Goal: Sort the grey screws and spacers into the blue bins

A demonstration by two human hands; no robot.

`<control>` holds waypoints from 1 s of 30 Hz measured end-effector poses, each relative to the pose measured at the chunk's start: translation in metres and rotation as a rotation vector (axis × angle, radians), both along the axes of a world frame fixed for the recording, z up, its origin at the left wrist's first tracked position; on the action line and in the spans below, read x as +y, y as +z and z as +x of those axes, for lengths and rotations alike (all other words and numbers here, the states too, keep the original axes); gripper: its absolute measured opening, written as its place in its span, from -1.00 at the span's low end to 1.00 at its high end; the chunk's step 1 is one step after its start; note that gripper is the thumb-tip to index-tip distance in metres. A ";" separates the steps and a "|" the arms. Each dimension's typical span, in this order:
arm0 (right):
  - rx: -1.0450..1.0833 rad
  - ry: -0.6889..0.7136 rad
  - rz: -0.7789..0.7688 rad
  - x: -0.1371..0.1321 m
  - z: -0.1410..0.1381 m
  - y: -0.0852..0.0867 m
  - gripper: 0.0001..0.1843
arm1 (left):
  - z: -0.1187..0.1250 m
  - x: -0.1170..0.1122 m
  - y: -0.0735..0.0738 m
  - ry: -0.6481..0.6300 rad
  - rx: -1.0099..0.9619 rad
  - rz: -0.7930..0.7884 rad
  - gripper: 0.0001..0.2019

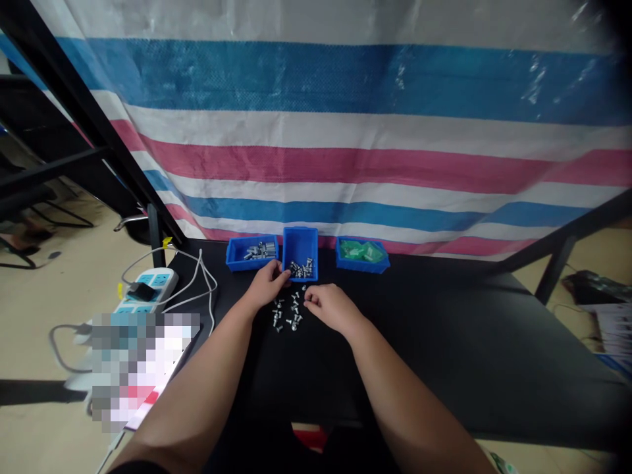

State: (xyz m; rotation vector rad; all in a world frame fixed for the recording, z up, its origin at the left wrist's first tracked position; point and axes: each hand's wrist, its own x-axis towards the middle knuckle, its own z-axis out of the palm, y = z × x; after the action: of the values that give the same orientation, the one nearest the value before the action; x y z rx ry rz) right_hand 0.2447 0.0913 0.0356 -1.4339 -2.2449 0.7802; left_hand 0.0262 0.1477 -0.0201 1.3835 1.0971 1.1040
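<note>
Screws (295,325) are lying on the table (444,342), between the hands. The right hand (330,306) is curling beside them — whether it is pinching one, I can't tell. The left hand (266,286) is bending at the middle box (299,242) — its grip, I can't tell. More screws are sitting inside. The left box (251,264) is holding gray bits (261,251), the right box (363,265) green bags (364,251).

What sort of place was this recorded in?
Probably a small-parts workstation: a black table with three blue bins, loose metal fasteners in front of them, and a striped sheet hung behind.
</note>
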 end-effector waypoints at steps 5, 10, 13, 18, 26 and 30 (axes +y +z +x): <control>0.147 0.160 -0.228 0.001 0.016 0.000 -0.91 | 0.000 0.000 -0.002 0.009 0.020 0.012 -0.62; 0.666 -0.060 -0.114 0.006 0.007 -0.002 -0.70 | 0.001 -0.001 0.002 -0.009 -0.008 -0.010 -0.60; 0.584 -0.133 0.025 0.006 0.005 -0.001 -0.73 | 0.001 -0.001 0.003 -0.002 -0.012 -0.019 -0.60; 0.106 -0.110 0.064 0.005 0.006 -0.006 -0.79 | 0.001 -0.001 0.002 0.010 -0.010 -0.008 -0.61; -0.109 -0.287 0.154 0.007 -0.025 -0.017 -0.79 | 0.002 -0.001 0.003 0.020 -0.026 -0.011 -0.62; -0.003 -0.214 0.093 0.005 -0.020 -0.018 -0.88 | 0.001 0.000 0.000 0.028 -0.014 0.001 -0.62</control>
State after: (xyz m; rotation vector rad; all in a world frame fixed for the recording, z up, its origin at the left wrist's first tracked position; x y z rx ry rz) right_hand 0.2251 0.0967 0.0175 -1.5968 -2.0576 0.5973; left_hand 0.0271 0.1481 -0.0197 1.3631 1.1094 1.1329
